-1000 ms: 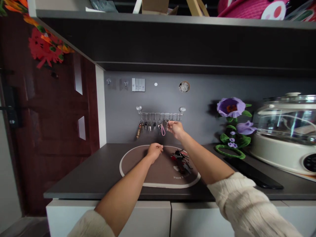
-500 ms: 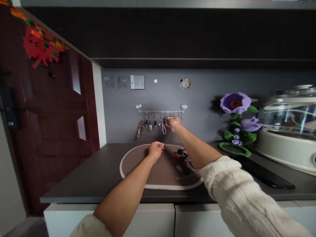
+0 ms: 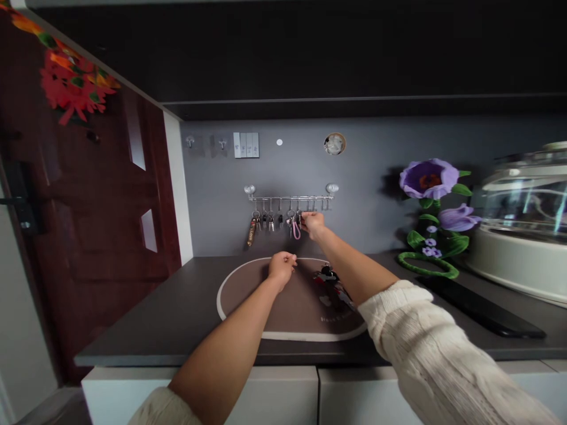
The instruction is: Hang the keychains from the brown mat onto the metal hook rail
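My right hand is raised to a clear hook rail on the grey wall. Its fingertips pinch a key ring with a key at one of the hooks, partly hidden by the fingers. Just left of it hang keys with a pink loop strap. Further left are several keys and a brown strap with lettering. Low over the brown oval mat, my left hand is closed; whatever its curled fingers hold cannot be made out.
Under my right forearm, a dark print or pile with keys shows on the mat. Purple fabric flowers, a long black object and a white appliance stand or lie right. A dark shelf overhangs the counter.
My right hand has brought the key ring slightly left and up to a hook beside the pink-strapped keys. My left hand stays low and closed. The view has tilted down slightly.
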{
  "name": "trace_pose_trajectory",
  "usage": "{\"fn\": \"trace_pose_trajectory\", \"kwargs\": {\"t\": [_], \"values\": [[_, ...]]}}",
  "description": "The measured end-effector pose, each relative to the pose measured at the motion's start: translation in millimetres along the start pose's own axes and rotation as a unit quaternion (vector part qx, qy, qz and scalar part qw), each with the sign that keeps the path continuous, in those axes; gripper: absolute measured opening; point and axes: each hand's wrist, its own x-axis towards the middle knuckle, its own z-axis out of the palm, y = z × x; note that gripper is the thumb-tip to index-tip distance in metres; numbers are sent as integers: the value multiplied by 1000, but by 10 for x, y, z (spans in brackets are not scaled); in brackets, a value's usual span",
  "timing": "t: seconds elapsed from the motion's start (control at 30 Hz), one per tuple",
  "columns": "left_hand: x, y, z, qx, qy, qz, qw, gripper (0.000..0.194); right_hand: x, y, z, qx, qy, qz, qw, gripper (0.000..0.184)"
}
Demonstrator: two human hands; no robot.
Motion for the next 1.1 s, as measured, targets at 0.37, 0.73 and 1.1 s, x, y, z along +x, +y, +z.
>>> {"fn": "trace_pose_trajectory", "kwargs": {"t": [0.37, 0.73, 1.1], "values": [[-3, -5, -7, 7, -4, 3, 1000, 13, 36, 58, -35, -10, -10, -14, 1000, 17], [12, -14, -11, -4, 2, 3, 1000, 12, -52, 5, -115, -24, -16, 1, 1000, 14], [-129, 100, -50, -16, -19, 8, 1000, 8, -391, -261, -382, -12, -69, 24, 997, 10]]}}
